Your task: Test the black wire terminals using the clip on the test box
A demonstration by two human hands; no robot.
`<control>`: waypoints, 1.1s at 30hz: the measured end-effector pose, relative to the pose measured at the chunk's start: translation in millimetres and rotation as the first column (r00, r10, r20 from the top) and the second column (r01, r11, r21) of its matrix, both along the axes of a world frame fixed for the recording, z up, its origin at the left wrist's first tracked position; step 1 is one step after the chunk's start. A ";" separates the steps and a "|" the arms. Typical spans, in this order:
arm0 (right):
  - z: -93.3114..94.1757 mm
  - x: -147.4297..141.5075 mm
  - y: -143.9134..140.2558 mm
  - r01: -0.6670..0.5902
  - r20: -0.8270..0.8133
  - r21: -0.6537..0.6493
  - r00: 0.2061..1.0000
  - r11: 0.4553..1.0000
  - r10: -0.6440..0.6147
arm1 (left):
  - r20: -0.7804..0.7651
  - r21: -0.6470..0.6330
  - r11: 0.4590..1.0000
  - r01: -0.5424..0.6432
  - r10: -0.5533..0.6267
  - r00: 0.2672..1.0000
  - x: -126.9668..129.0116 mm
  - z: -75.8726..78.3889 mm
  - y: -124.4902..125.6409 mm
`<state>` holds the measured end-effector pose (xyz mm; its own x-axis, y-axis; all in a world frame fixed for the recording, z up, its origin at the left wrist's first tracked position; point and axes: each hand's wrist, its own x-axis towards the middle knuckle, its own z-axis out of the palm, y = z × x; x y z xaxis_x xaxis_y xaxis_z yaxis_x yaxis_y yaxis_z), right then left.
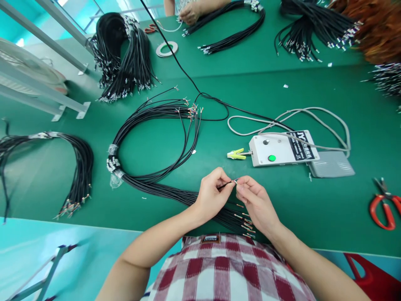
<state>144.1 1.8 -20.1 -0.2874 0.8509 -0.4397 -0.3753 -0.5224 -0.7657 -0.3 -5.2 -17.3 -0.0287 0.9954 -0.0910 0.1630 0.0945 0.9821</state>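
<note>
Between thumb and fingers, my left hand (213,193) pinches a black cable (224,185) close to its end. My right hand (255,200) closes on the thin wires (235,181) that come out of that end; the fingertips of both hands almost meet. Under my hands runs a bundle of black cables (169,191), looped to the left and bound with clear wrap (113,165). Its near ends (246,221) show stripped coloured wires by my apron. At the loop's far end, more bare wire ends (192,109) fan out.
A white control box (282,148) with a yellow clip (237,154) and a grey pedal (332,164) sits right of centre. Red-handled pliers (387,207) lie far right. Other cable bundles (123,54) are left and behind. Across the table, a co-worker's hand (190,13) holds a white cable.
</note>
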 end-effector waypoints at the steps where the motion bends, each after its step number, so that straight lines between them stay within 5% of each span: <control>1: -0.2 0.2 0.1 0.000 -0.002 0.001 1.000 1.000 0.000 | 0.012 0.000 1.000 -0.001 0.001 1.000 0.0 0.4 0.3; 10: -3.7 4.5 1.3 0.021 -0.048 0.023 0.999 1.000 -0.020 | 0.057 0.028 0.999 -0.027 0.026 0.998 0.6 -0.2 0.3; 20: -10.2 -6.3 4.9 0.042 0.112 0.082 0.992 0.996 -0.051 | 0.223 -0.063 0.997 -0.037 0.050 0.973 -0.1 -1.9 1.9; 33: -10.7 -9.0 6.0 -0.077 0.192 0.113 0.980 0.991 0.055 | 0.396 -0.147 0.985 0.094 -0.029 0.918 -5.3 -1.6 8.2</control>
<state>135.1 7.8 -30.8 -0.2664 0.8823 -0.3881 -0.1860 -0.4421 -0.8775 -5.6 3.0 -18.8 0.1027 0.9653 -0.2402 -0.2201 0.2575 0.9409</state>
